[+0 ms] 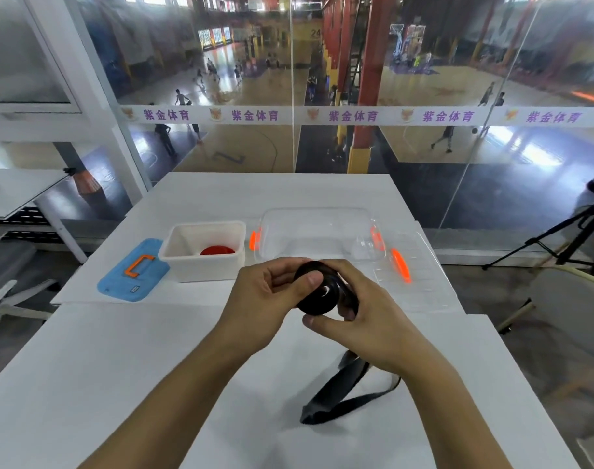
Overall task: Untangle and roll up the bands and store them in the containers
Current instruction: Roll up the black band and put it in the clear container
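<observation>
A black band (317,297), partly wound into a tight coil, is held above the white table between both hands. My left hand (268,299) grips the coil with the thumb pressed on its face. My right hand (366,319) curls round the coil's right and lower side. The loose tail of the band (339,394) hangs down under my right wrist and lies on the table. A white tub (187,262) at the back left holds a red rolled band (217,250). A clear container (319,231) with orange clips stands behind my hands.
A blue lid (133,272) with an orange handle lies left of the white tub. A clear lid (414,272) with an orange clip lies right of the clear container. A glass wall rises behind the table (119,384). A tripod (569,238) stands at the right.
</observation>
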